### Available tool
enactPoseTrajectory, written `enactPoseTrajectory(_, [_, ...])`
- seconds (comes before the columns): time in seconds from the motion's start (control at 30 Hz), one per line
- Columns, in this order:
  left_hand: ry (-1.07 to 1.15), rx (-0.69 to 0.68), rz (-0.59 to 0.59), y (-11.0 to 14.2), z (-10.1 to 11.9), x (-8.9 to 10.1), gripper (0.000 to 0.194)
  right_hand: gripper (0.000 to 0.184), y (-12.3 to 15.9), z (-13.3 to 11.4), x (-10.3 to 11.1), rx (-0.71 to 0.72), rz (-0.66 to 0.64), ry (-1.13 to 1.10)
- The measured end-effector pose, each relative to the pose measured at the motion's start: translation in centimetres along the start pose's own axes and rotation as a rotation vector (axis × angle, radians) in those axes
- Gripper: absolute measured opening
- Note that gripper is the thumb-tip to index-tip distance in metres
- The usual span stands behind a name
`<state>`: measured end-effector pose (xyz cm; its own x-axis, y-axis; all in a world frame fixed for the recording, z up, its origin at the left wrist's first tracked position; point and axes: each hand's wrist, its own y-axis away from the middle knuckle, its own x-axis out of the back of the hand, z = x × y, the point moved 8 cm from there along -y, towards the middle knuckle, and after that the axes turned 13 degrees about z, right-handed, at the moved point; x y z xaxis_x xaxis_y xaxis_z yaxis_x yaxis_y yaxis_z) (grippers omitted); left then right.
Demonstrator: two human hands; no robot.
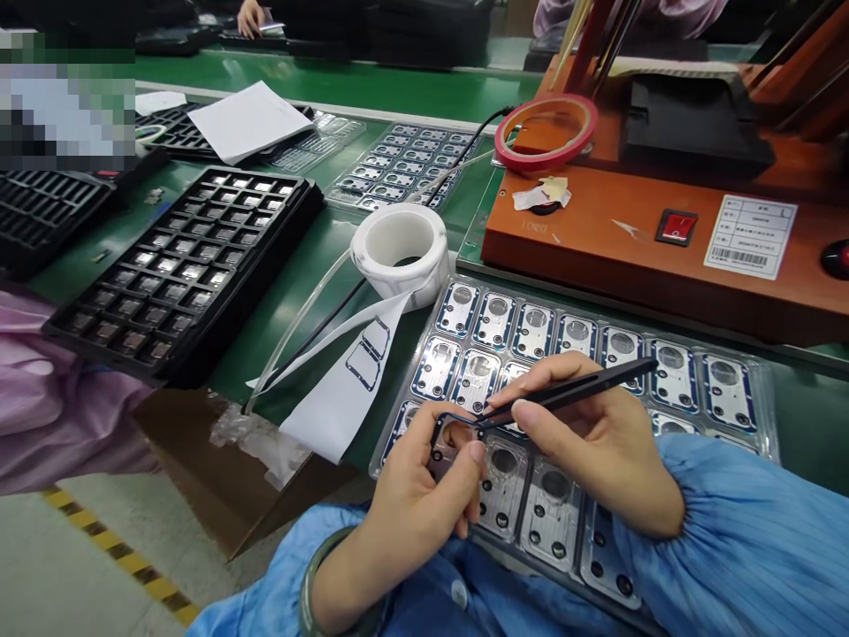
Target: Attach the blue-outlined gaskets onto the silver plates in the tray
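Lower centre: pinching a dark-rimmed piece point(457, 416) in left hand point(431, 478), tweezers point(577, 390) in right hand point(590, 433); apparently working along its edge, next calling for steadiness.

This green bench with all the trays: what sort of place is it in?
Probably an electronics or small-parts assembly workshop: a clear tray holds rows of matching silvery plates, a black tray has small pieces in compartments, and the right hand grips black tweezers.

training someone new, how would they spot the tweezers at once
Find the clear tray of silver plates before the orange machine. Over it, the right hand holds the tweezers, tips near the left hand. Unlike those plates, they're long, slim and black.
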<state>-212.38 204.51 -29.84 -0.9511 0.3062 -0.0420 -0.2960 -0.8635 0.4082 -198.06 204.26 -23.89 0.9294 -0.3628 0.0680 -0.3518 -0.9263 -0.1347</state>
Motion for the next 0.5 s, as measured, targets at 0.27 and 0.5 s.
enactPoseTrajectory(0.27, [0.019, 0.02, 0.092, 0.31, 0.57, 0.22, 0.02, 0.009, -0.15, 0.04, 0.17, -0.009, 0.021, 0.037])
enactPoseTrajectory(0.5, [0.013, 0.024, 0.092, 0.3, 0.55, 0.22, 0.024, 0.01, -0.32, 0.21, 0.39, -0.037, 0.057, 0.059])
